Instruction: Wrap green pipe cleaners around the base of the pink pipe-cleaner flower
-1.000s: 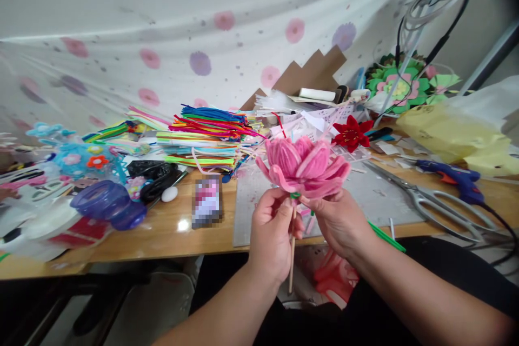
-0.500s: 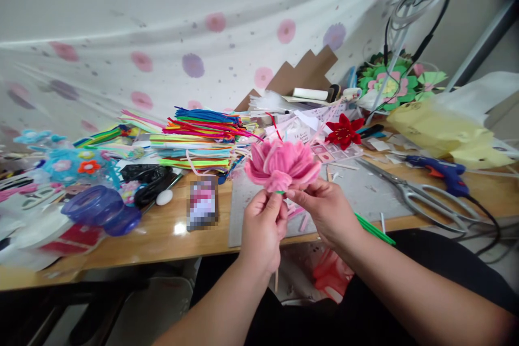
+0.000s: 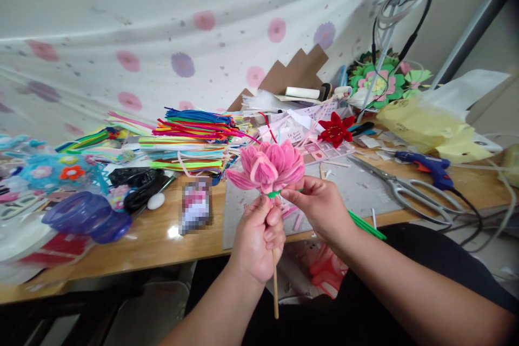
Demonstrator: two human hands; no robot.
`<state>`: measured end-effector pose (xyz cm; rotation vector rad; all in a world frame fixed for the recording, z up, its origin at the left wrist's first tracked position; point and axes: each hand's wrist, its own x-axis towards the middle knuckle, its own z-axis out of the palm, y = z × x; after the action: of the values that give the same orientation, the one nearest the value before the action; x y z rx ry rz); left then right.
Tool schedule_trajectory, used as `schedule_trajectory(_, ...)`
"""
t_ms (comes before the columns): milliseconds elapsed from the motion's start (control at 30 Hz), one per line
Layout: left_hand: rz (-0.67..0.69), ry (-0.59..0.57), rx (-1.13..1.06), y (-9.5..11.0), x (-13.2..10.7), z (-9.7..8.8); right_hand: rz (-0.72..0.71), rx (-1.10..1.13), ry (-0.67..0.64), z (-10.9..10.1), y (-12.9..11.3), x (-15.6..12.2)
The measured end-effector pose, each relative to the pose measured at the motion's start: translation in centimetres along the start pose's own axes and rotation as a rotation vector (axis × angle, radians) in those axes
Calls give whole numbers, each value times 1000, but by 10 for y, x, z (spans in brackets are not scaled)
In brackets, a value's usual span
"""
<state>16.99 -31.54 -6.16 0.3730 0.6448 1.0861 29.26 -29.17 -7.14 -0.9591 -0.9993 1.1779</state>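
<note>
A pink pipe-cleaner flower [image 3: 267,165] stands upright in front of me on a thin wooden stick [image 3: 275,292]. Below the bloom, my left hand [image 3: 261,235] is closed around the stick, whose lower end sticks out beneath the fist. A green pipe cleaner [image 3: 274,193] circles the base of the petals. To the right of that base, my right hand [image 3: 314,203] pinches with thumb and forefinger at the green strand, most of which the fingers hide. More green pipe cleaners [image 3: 367,224] lie at the table edge, beyond my right forearm.
Bundles of coloured pipe cleaners [image 3: 194,127] are heaped at the back. Large scissors [image 3: 405,186] and a blue glue gun [image 3: 425,165] lie right, near a red flower [image 3: 336,128]. A grey cutting mat [image 3: 231,221] lies under the work; a purple vase-like container [image 3: 87,216] stands left.
The flower has turned and tipped more upright, showing the green band and more of the stick. My left hand has turned with it; the right still pinches beside the base.
</note>
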Motion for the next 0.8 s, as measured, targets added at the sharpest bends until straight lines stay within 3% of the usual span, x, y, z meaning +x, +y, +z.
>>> schedule_trajectory(133,-45,-23,-82,1,-3,-3,15,-6,-5,-2,1,0)
schedule_trajectory(333,-119,-186,-191,2,-5,-13,63,104,-35,1,-6,-2)
schedule_trajectory(500,-207,-368,-180,-4,-3,-19,151,210,-158,4,-8,-1)
schedule_trajectory(800,-225,-518,-47,-10,4,-28,334,414,-250,3,7,-11)
